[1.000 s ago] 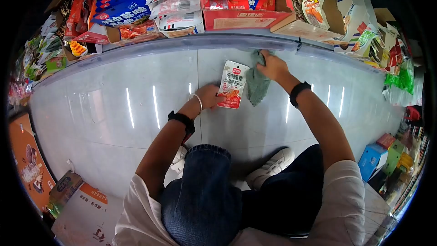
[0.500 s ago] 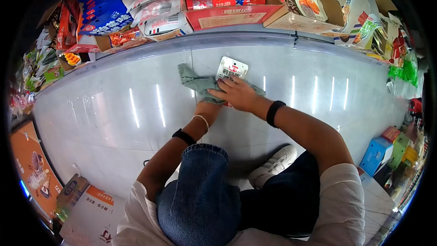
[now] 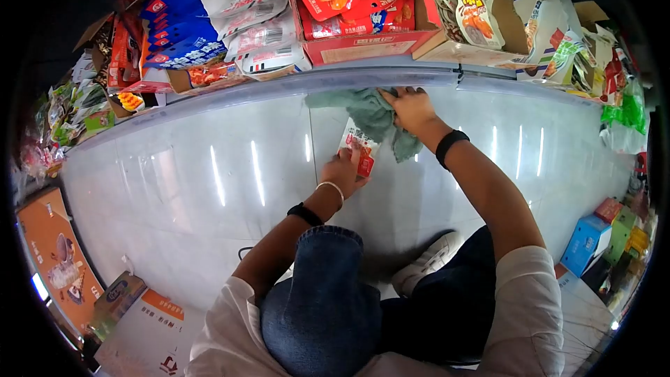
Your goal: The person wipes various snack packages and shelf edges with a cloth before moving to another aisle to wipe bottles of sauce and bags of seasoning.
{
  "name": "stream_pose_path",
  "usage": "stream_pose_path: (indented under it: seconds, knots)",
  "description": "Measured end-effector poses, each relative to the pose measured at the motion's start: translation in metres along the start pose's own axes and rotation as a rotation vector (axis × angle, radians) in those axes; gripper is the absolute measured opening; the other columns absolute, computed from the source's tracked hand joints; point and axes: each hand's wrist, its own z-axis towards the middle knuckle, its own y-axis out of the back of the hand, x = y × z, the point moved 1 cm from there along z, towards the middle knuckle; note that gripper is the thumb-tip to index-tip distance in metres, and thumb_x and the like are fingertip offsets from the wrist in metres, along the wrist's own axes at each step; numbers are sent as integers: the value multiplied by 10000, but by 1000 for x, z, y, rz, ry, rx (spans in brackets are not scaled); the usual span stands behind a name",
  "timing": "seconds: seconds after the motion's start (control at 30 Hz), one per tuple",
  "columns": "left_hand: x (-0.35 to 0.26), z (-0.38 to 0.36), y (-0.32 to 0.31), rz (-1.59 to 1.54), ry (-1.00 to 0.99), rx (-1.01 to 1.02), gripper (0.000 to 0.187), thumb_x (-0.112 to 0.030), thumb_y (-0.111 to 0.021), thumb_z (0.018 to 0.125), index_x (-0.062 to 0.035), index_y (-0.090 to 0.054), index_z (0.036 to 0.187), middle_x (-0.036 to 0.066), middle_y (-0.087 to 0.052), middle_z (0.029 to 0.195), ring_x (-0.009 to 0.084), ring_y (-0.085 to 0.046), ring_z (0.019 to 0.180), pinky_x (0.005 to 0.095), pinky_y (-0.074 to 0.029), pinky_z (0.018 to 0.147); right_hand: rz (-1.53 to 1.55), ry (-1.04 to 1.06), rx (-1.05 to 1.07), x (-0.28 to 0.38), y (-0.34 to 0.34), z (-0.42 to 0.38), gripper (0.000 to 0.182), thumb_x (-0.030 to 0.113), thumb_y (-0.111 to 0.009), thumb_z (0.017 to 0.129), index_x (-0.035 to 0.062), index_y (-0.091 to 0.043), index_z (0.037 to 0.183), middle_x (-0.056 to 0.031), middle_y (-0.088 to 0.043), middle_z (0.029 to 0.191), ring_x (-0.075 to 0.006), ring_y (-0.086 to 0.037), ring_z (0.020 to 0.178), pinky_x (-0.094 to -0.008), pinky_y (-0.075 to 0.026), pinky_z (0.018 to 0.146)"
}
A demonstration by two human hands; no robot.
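Observation:
My left hand [image 3: 342,173] is closed around the lower part of a small white and red snack packet [image 3: 365,161], held over the grey floor. Its upper end lies partly behind a grey-green cloth [image 3: 373,113]. Bunched in my right hand [image 3: 414,109], the cloth hangs down beside the packet and stretches left along the shelf's front edge. The right fingers press on the cloth's upper right part, right at that edge.
A low shelf with a clear plastic front strip [image 3: 258,95] runs across the top. On it stand a red box [image 3: 370,49] of red snack pouches, blue pouches [image 3: 178,28] and a cardboard box [image 3: 481,45]. Cartons [image 3: 143,331] sit lower left, a blue box [image 3: 585,243] lower right.
My right hand has carried the cloth up and right, off the packet to the shelf edge. The packet, in my left hand, now shows a red printed part. The view has shifted slightly.

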Motion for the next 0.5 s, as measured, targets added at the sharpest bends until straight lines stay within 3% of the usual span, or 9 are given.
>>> stream_pose_path:
  seconds: [0.13, 0.17, 0.23, 0.27, 0.3, 0.33, 0.37, 0.43, 0.5]
  knots:
    - [9, 1, -8, -37, -91, -120, 807, -402, -589, 742, 15, -202, 1314, 174, -494, 1037, 316, -557, 873, 379, -489, 701, -1, -125, -29, -14, 0, -1, 747, 287, -694, 610, 157, -391, 1280, -129, -534, 1101, -248, -550, 965, -366, -443, 778]
    - [13, 2, -12, 10, -119, -118, 740, -327, -565, 763, 13, -207, 1314, 179, -514, 1036, 320, -560, 858, 376, -488, 704, -8, -127, -36, -18, 2, -3, 747, 287, -694, 610, 157, -391, 1280, -129, -534, 1101, -248, -550, 965, -366, -443, 778]
    - [25, -1, -24, 108, -215, -147, 699, -285, -548, 775, 11, -215, 1314, 182, -519, 1041, 321, -561, 854, 374, -486, 708, -120, -116, 271, -25, 3, -9, 733, 353, -693, 617, 111, -409, 1248, -116, -601, 975, -253, -570, 926, -369, -434, 790]
    - [30, 1, -28, 210, -311, -170, 659, -243, -530, 787, 8, -222, 1313, 185, -525, 1046, 323, -562, 850, 373, -483, 713, -172, -60, 303, -28, 4, -16, 641, 411, -675, 627, 101, -483, 1155, -101, -618, 900, -250, -579, 898, -372, -438, 772]
    - [26, -4, -16, 233, -295, -43, 638, -174, -519, 775, -24, -227, 1322, 174, -495, 1087, 295, -546, 896, 379, -464, 744, -223, -4, 339, -30, 4, -28, 577, 468, -657, 637, 91, -558, 1061, -87, -634, 825, -248, -588, 871, -375, -442, 754]
    - [26, -8, -11, 239, -295, -52, 638, -174, -519, 775, -24, -227, 1322, 174, -495, 1087, 295, -546, 896, 379, -464, 744, -173, 33, 376, -28, 12, -42, 462, 486, -621, 674, 94, -605, 916, -80, -636, 826, -244, -597, 829, -380, -423, 742]
    - [27, -12, -6, 71, -330, -79, 590, -167, -512, 783, -46, -272, 1308, 167, -499, 1091, 280, -552, 902, 374, -464, 737, -123, 70, 413, -26, 21, -56, 418, 504, -585, 711, 96, -653, 771, -73, -638, 828, -240, -606, 786, -385, -404, 730]
    - [25, -19, 11, -87, -369, -110, 544, -160, -505, 792, -67, -317, 1294, 160, -504, 1095, 265, -557, 909, 369, -464, 731, 55, 14, 602, -23, 27, -75, 523, 567, -525, 739, 59, -643, 774, -92, -634, 779, -257, -605, 769, -387, -416, 730]
    - [19, -24, 29, -342, -346, -51, 352, -181, -473, 842, -71, -479, 1176, 88, -575, 947, 194, -584, 821, 313, -467, 695, 121, 31, 625, -22, 30, -88, 549, 578, -505, 746, 46, -641, 758, -104, -628, 757, -277, -602, 763, -397, -426, 723]
